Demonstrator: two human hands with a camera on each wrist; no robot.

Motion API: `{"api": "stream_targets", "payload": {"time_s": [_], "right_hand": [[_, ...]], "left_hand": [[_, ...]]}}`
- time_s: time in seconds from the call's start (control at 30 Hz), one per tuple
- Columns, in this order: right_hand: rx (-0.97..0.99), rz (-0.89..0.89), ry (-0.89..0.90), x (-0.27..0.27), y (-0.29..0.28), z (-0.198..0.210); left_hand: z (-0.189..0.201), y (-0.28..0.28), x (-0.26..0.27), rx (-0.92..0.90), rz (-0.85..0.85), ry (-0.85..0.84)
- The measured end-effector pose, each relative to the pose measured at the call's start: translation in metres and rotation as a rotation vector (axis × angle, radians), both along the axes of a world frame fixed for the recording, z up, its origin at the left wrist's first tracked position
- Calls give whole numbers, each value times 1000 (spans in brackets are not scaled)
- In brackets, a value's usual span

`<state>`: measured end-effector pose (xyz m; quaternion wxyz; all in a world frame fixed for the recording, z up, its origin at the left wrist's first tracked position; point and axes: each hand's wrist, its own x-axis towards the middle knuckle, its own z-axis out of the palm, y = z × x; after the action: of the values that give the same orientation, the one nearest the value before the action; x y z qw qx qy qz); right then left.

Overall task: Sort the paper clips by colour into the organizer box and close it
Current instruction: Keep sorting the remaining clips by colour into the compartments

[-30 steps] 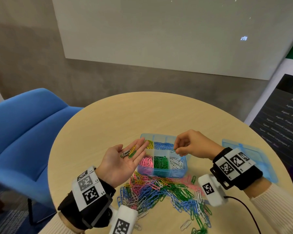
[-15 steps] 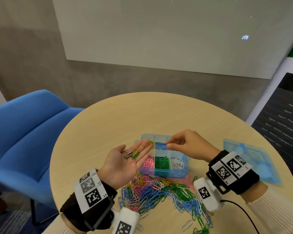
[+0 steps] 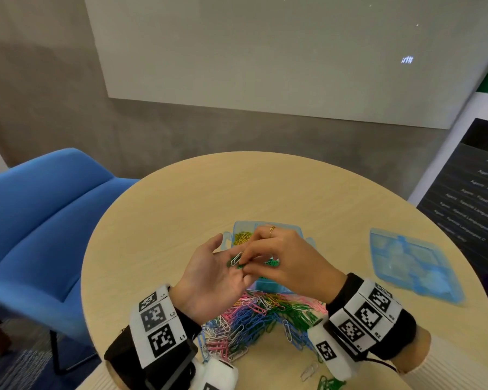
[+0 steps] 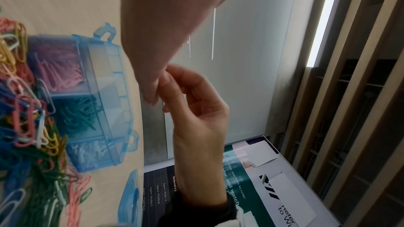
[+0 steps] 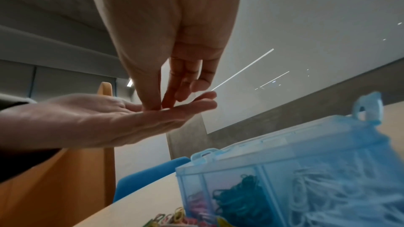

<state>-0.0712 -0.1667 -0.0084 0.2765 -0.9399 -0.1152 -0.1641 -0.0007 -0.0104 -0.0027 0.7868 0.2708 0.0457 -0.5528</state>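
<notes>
My left hand (image 3: 213,273) lies palm up over the left side of the blue organizer box (image 3: 241,225). A white paper clip (image 3: 236,258) and a green paper clip (image 3: 239,266) rest on its fingers. My right hand (image 3: 279,257) reaches across, its thumb and forefinger closing on the green clip in the left palm. In the right wrist view the right hand (image 5: 161,82) meets the flat left hand (image 5: 98,118) with its fingertips. The box (image 4: 104,101) holds pink, green, white and yellow clips in separate compartments. A mixed pile of clips (image 3: 259,313) lies in front of the box.
The box's blue lid (image 3: 412,266) lies apart on the right of the round wooden table (image 3: 181,220). A blue chair (image 3: 45,220) stands to the left. A loose clear clip (image 3: 309,371) and green clips (image 3: 328,384) lie near the front edge.
My right hand has moved left from above the box's back compartments to the left palm, and its fingertips now close on the clips there. The left hand has stayed palm up.
</notes>
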Motion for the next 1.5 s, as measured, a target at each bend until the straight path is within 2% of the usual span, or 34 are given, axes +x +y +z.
{"api": "stream_targets", "payload": {"time_s": [0.2, 0.33, 0.43, 0.5, 0.73, 0.93, 1.1, 1.27, 1.4, 1.5], "right_hand": [[60, -24, -18, -2, 2, 10], [140, -241, -94, -1, -11, 15], [123, -348, -4, 1, -18, 10], [49, -318, 60, 2, -17, 6], [-36, -9, -37, 14, 7, 2], [-8, 20, -101, 17, 7, 6], [82, -2, -60, 15, 11, 8], [129, -128, -34, 15, 3, 13], [54, -303, 37, 14, -13, 16], [-35, -374, 141, 11, -19, 13]], "left_hand": [[-4, -1, 4, 35, 21, -9], [-8, 1, 11, 106, 120, -18], [-9, 3, 14, 100, 154, -7], [-8, 3, 15, 90, 142, -17], [-2, 2, 6, -19, 7, 1], [2, 4, 3, -103, -15, 28], [-1, 1, 6, -103, -1, 91], [-8, 1, 13, 18, 80, 12], [-9, 4, 23, 70, 211, 27], [-9, 5, 27, 86, 236, 29]]}}
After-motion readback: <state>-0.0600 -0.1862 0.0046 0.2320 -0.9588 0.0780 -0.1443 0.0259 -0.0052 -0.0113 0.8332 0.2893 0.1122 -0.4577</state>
